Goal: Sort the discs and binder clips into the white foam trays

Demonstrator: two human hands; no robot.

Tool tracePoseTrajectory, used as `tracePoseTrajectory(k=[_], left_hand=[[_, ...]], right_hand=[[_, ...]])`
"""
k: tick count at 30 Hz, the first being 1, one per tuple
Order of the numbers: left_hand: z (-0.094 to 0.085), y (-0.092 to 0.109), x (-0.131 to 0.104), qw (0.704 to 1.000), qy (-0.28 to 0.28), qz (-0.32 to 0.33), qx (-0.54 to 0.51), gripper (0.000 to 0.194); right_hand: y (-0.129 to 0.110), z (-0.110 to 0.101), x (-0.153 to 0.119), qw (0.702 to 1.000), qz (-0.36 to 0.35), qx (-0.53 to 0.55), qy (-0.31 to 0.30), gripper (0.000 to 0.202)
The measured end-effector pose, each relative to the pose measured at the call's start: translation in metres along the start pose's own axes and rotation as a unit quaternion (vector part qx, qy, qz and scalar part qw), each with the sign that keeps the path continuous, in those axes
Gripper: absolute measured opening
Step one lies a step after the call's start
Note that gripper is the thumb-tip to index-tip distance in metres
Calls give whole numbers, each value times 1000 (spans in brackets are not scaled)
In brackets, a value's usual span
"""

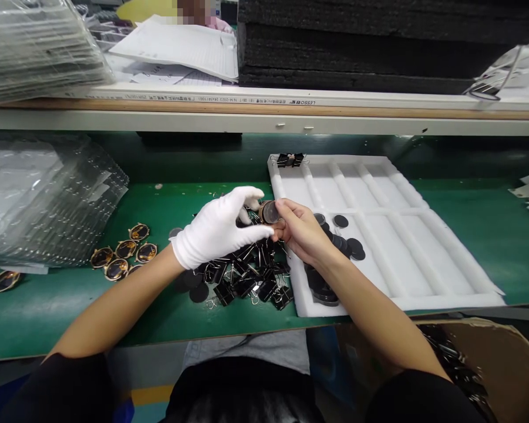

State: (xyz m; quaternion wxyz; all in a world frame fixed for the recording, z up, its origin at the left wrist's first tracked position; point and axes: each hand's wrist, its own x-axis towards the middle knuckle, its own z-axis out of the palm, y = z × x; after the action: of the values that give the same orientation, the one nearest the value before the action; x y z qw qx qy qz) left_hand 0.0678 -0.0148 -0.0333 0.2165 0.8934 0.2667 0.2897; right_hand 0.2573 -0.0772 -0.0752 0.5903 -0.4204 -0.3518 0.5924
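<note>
My left hand (218,228), in a white glove, and my bare right hand (300,230) meet above the green belt and together pinch a small round gold-rimmed piece (270,212). Right below them lies a heap of black binder clips (247,276). Several black round discs (346,241) rest in a white foam tray (423,258) just right of my right hand. Finished gold-rimmed round pieces (123,254) lie in a cluster to the left.
Stacks of clear plastic bags (39,200) fill the left side and the shelf above. Black foam sheets (379,41) and papers (180,47) sit on the upper shelf. An open cardboard box (489,364) stands at the lower right. A person sits beyond the shelf.
</note>
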Motion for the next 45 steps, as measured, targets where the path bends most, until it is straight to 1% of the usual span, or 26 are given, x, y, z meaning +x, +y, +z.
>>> tracePoseTrajectory(k=[1,2,4,6,7,11,15,17,19,22,23,24,27,29,31,34,36,39,42,43,44,45], left_hand=[[0,-1,0,997,-1,47,60,52],[0,0,1,988,-3,91,122,45],[-2,2,2,959,5,159,236,27],[-2,4,3,931,15,196,307,23],[-3,5,3,924,20,206,323,23],[0,2,2,918,26,218,330,24],[7,-12,0,917,87,221,319,21],[9,-18,1,918,105,223,311,21],[8,-22,2,920,98,232,301,22],[3,-24,5,920,74,242,299,39],[0,-24,7,919,71,243,302,41],[-2,-23,8,917,69,246,305,39],[-6,-20,12,912,52,265,309,22],[-7,-18,13,904,43,274,325,26],[-6,-15,13,892,49,281,351,32],[-2,-11,11,877,72,301,368,33],[3,-8,8,873,71,308,372,32],[7,-7,6,880,24,298,368,35],[8,-11,6,908,-28,277,312,38],[8,-13,7,920,-35,268,284,37],[7,-14,7,934,-25,250,254,34],[6,-15,7,950,4,220,221,32]], right_hand=[[0,0,1,1000,5,9,14,44],[-1,0,1,1000,8,13,26,45],[-1,0,1,999,8,7,42,44],[-1,0,0,999,3,-2,48,44],[-1,0,0,999,-1,-6,48,43],[0,2,-2,999,-8,-1,36,43],[-2,2,-2,999,16,34,16,39],[-3,2,-2,998,34,53,13,36],[-4,1,-1,996,49,71,14,31],[-5,-1,-1,994,59,91,17,22],[-6,-2,-1,993,60,96,17,21],[-6,-2,-1,993,62,99,15,19],[-6,-2,-1,993,66,101,6,18],[-6,-1,-2,993,73,95,6,17],[-5,0,-2,993,83,86,12,15],[-3,3,-1,992,90,87,31,11],[-1,4,0,991,87,94,37,11],[4,3,1,992,79,97,34,17],[7,2,0,996,51,69,32,25],[8,2,-1,998,33,50,33,28],[8,2,-1,999,13,29,36,31],[9,3,-2,999,-8,7,38,32]])
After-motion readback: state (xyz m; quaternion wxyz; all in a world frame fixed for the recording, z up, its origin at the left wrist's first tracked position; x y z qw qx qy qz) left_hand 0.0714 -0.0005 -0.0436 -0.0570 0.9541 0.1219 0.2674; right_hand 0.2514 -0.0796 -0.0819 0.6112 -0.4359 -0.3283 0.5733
